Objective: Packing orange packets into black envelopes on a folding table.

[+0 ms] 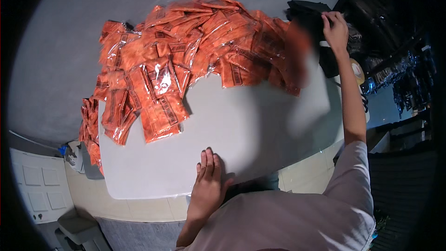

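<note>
My left hand (209, 185) lies flat near the front edge of the white table (223, 130), fingers stretched out and holding nothing. My right arm reaches to the far right corner. There my right hand (336, 31) pinches the edge of a flat black sheet-like item (309, 9); its exact kind is not clear. Left of that black item spreads a large heap of orange packets (209, 28) in clear, shiny plastic, each with a dark printed strip. One packet (162, 116) lies at the near edge of the heap.
More orange packets (90, 125) hang over or lie beyond the table's left end. A roll of tape (357, 72) sits past the right edge, beside a dark rack (385, 23) of wrapped goods. A white door (42, 183) and a grey chair (79, 227) stand at lower left.
</note>
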Motion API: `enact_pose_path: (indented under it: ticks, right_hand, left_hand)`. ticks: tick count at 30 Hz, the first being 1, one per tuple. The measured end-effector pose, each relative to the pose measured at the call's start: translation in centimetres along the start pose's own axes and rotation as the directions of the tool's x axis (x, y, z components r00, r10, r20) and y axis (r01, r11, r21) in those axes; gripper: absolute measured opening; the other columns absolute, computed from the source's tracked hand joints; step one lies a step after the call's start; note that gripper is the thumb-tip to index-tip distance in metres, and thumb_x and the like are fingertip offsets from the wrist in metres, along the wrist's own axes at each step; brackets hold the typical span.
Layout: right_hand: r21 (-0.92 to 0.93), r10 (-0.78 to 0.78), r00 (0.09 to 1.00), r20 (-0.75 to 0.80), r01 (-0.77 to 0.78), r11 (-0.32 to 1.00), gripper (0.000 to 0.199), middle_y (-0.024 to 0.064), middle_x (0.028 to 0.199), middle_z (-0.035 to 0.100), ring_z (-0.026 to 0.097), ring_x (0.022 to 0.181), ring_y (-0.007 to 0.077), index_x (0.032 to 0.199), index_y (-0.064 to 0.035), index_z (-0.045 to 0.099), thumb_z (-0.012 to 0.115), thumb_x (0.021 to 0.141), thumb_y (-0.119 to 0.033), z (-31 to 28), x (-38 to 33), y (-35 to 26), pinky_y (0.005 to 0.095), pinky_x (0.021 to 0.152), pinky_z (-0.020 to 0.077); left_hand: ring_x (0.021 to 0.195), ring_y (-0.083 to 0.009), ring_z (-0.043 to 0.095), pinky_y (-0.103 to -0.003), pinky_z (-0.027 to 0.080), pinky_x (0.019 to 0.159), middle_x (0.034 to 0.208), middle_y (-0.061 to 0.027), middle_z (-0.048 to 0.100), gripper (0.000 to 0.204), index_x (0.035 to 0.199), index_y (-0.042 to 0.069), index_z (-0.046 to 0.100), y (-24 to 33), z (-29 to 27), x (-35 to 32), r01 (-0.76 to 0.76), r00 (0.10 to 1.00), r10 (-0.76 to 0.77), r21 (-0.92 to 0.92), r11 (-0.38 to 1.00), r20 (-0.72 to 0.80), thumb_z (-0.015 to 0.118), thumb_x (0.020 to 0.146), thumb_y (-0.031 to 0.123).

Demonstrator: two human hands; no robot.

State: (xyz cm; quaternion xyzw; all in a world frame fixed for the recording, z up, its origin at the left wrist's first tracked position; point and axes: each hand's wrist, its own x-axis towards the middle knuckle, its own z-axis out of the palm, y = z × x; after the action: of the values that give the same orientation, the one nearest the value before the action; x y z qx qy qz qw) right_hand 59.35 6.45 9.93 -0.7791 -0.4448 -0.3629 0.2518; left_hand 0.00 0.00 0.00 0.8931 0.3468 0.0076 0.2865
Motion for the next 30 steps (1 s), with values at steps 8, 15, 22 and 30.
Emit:
enact_pose_path:
  ticks: [8,15,22,30]
  right_hand:
    - [0.474,-0.413,0.909,0.054,0.34,0.812,0.029,0.0077,0.113,0.075,0.077,0.09,0.0248,0.105,-0.0119,0.078,0.068,0.083,0.003,-13.2,-19.9,-16.9,0.0349,0.073,0.0624]
    - [0.73,-0.547,0.744,0.383,0.118,0.673,0.028,0.0072,0.115,0.074,0.074,0.104,0.0276,0.111,-0.0105,0.077,0.072,0.086,0.0,-14.3,-25.8,-24.2,0.0384,0.082,0.0623]
    - [0.744,-0.522,0.761,0.384,0.08,0.664,0.022,0.0133,0.124,0.072,0.071,0.112,0.0337,0.114,-0.0022,0.074,0.068,0.094,-0.004,-12.6,-23.2,-26.9,0.0437,0.094,0.0587]
    - [0.693,-0.754,0.552,0.357,0.385,0.61,0.057,0.02,0.169,0.032,0.03,0.157,0.0392,0.156,0.0005,0.045,0.057,0.105,-0.023,-2.1,-23.3,-30.6,0.0505,0.128,0.0269]
  left_hand:
    - [0.156,-0.0484,0.027,-0.053,0.034,0.124,0.166,-0.0344,0.028,0.08,0.158,-0.013,0.03,-1.4,0.0,-0.6,-0.165,0.981,0.165,0.013,0.986,-0.1,0.065,0.103,0.034]
    - [0.155,-0.0526,0.026,-0.048,0.031,0.125,0.162,-0.0447,0.024,0.102,0.164,-0.011,0.001,-2.0,0.4,-1.0,-0.157,0.944,0.025,-0.384,0.91,-0.328,0.071,0.102,0.027]
    - [0.157,-0.0536,0.019,-0.05,0.028,0.126,0.167,-0.0403,0.018,0.1,0.164,-0.011,0.007,-1.5,-1.0,-3.2,-0.057,0.921,-0.003,-0.14,0.989,-0.39,0.074,0.099,0.024]
    - [0.154,-0.0464,0.033,-0.05,0.035,0.124,0.163,-0.0355,0.034,0.067,0.154,-0.015,0.038,-6.0,-2.2,6.1,-0.29,0.877,0.373,0.287,0.913,-0.302,0.059,0.107,0.028]
